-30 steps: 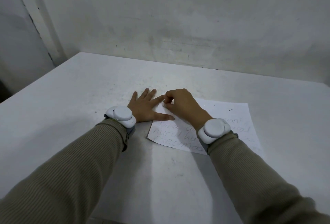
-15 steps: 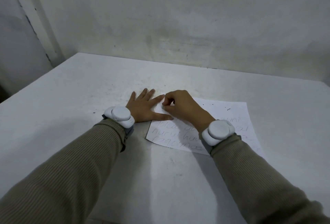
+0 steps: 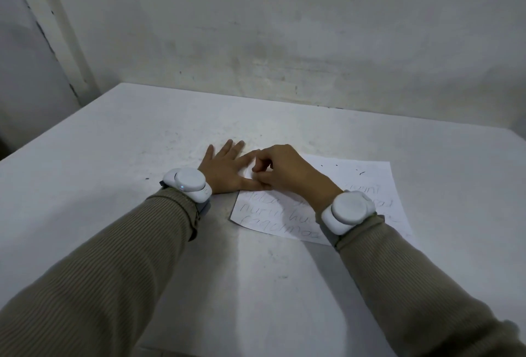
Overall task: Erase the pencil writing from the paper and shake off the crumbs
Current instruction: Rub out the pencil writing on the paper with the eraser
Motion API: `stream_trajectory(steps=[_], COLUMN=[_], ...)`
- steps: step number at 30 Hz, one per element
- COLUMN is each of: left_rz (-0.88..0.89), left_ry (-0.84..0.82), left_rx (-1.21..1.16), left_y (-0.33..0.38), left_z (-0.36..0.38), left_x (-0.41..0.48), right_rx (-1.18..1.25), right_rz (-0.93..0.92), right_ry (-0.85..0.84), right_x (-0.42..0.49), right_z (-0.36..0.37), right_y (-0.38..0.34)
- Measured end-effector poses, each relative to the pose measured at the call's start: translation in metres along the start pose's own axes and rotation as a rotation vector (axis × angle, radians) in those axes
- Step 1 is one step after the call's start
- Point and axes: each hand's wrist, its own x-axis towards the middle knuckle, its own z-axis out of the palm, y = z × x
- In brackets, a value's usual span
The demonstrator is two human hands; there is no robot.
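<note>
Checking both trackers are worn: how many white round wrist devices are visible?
2. One white round wrist device sits on the left wrist, left of the white pencilled paper sheet; the other on the right wrist, over the sheet. None appears hidden.

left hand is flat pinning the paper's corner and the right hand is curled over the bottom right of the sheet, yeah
Not quite. The left hand is flat, pinning the paper by its corner, but the curled right hand sits over the far left of the sheet, right beside the left hand, not over the bottom right. The head view shows this.
</note>
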Motion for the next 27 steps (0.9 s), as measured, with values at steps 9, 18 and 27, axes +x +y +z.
stream_trajectory(steps=[9,18,27], left_rz=[-0.003,-0.005,-0.005], left_ry=[0.006,0.005,0.006], left_rx=[-0.007,0.003,0.001], left_y=[-0.002,0.0,0.001], left_z=[0.002,0.001,0.001], left_x=[0.0,-0.001,-0.001], right_rx=[-0.033,-0.037,0.014], right_rz=[0.028,0.057,0.042], right_ry=[0.047,0.136,0.087], right_x=[0.001,0.011,0.004], right_z=[-0.003,-0.008,-0.009], right_y=[0.011,0.029,0.03])
